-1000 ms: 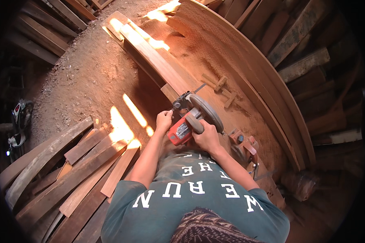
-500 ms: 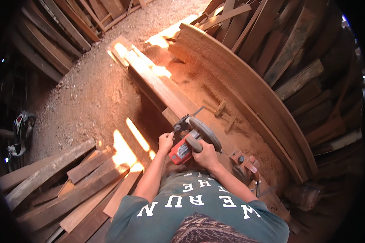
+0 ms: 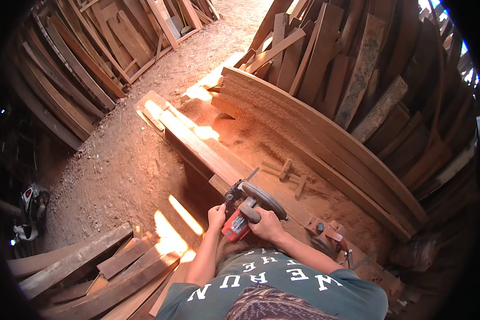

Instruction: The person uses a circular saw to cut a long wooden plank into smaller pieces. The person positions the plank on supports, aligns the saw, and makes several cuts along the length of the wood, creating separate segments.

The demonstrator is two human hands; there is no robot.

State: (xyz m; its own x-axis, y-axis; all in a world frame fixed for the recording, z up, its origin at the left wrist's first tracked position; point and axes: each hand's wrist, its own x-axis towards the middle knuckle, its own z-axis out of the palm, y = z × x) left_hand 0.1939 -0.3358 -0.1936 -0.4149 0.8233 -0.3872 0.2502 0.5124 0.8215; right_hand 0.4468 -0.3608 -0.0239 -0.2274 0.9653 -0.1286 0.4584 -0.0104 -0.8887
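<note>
A circular saw with a red motor housing [image 3: 234, 227] and a round grey blade guard [image 3: 263, 197] rests at the near end of a long plank [image 3: 202, 150]. My right hand [image 3: 268, 227] is wrapped round its dark rear handle. My left hand [image 3: 216, 217] is closed at the saw's left side, by the black base fitting [image 3: 231, 195]; its fingers seem to hold that part, though their grip is partly hidden. A thin metal guide rod sticks out ahead of the saw. The blade's cutting edge is hidden.
Right of the plank lie small wooden pieces [image 3: 289, 176] and a red tool [image 3: 328, 230]. A long curved board [image 3: 325, 125] with sawdust runs beyond. Timber leans at the far right [image 3: 352, 74] and far left [image 3: 64, 74]; planks [image 3: 90, 266] are piled near left.
The head view has tilted up, showing more of the far timber, so everything sits lower in the picture. Both hands keep their hold, and the saw shows no clear movement along the plank.
</note>
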